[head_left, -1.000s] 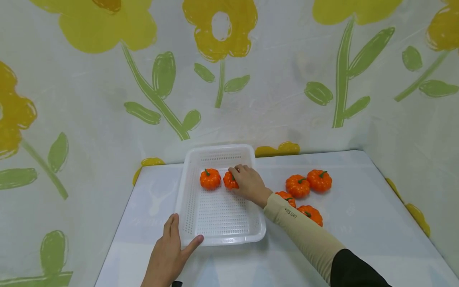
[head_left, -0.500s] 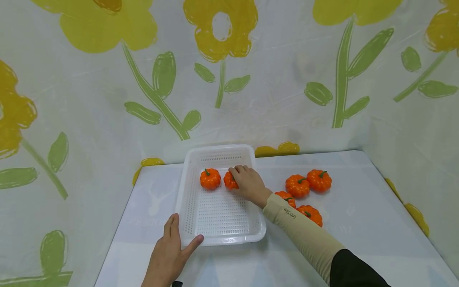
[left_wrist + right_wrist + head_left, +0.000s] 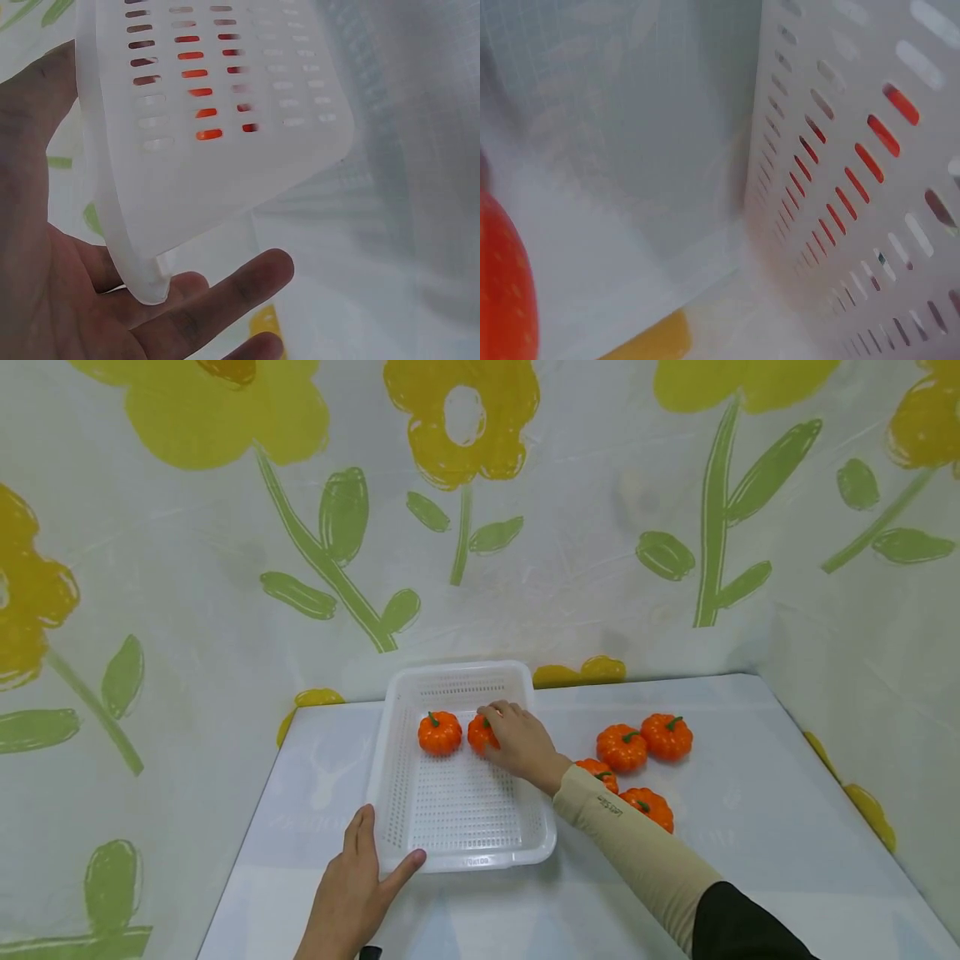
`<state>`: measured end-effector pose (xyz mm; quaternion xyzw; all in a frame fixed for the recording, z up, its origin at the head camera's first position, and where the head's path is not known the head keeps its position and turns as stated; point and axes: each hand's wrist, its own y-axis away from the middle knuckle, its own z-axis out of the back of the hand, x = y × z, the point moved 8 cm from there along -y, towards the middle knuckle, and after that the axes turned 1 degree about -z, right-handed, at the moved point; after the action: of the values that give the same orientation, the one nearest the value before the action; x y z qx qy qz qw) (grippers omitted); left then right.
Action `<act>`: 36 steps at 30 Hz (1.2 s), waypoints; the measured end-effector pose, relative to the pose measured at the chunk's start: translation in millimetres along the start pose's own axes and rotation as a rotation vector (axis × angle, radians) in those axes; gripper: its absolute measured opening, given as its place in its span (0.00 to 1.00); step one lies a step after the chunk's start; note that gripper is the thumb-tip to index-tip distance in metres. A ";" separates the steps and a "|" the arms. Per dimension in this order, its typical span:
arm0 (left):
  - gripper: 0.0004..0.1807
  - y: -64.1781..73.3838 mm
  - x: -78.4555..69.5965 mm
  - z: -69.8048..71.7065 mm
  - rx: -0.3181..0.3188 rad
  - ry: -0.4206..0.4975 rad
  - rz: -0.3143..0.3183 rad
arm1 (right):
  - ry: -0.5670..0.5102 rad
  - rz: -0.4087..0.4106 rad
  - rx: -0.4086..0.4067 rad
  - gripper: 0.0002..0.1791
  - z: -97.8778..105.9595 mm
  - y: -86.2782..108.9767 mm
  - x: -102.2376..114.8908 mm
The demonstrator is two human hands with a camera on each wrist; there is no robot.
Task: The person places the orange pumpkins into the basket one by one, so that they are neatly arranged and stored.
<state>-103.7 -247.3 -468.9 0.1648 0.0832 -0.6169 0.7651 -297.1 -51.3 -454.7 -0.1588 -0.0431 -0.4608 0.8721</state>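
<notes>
A white perforated basket (image 3: 468,853) stands on the table, with one small orange pumpkin (image 3: 439,733) in its far half. Beside it in the basket is a second pumpkin (image 3: 480,735), partly covered by my right hand (image 3: 517,745), whose bent fingers hold it from above and the right. At the near left corner my left hand (image 3: 348,893) touches the basket with straight, spread fingers and the thumb on the front rim. In the left wrist view, the fingers (image 3: 232,296) reach below the rim. Orange shows through the slots of the basket wall (image 3: 840,157) in the right wrist view.
Several more pumpkins (image 3: 622,749) lie on the white table (image 3: 757,827) right of the basket, two of them partly behind the right sleeve (image 3: 637,852). A wall covering (image 3: 570,568) with printed yellow flowers rises close behind the table.
The right hand's fingers have shifted slightly up over the pumpkin, and its green stem shows more now. The left hand and the basket stay nearly in place.
</notes>
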 end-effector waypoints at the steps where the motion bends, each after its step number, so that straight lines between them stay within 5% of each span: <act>1: 0.69 0.0 0.0 -0.4 0.002 0.001 -0.001 | -0.025 0.009 -0.040 0.27 2.9 0.7 -0.2; 7: 0.68 -0.3 0.3 -2.0 -0.001 -0.001 -0.018 | -0.146 0.050 -0.217 0.19 16.2 13.7 -0.1; 22: 0.66 0.0 5.6 -8.0 0.027 0.024 0.017 | -0.256 -0.035 -0.212 0.25 42.5 80.2 0.8; 36: 0.67 1.6 0.0 -3.7 0.020 0.006 0.017 | -0.258 -0.206 -0.219 0.25 57.1 146.3 -36.9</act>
<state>-101.9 -245.6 -472.1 0.1751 0.0782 -0.6106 0.7684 -194.6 72.8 -443.6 -0.3053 -0.1200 -0.5254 0.7851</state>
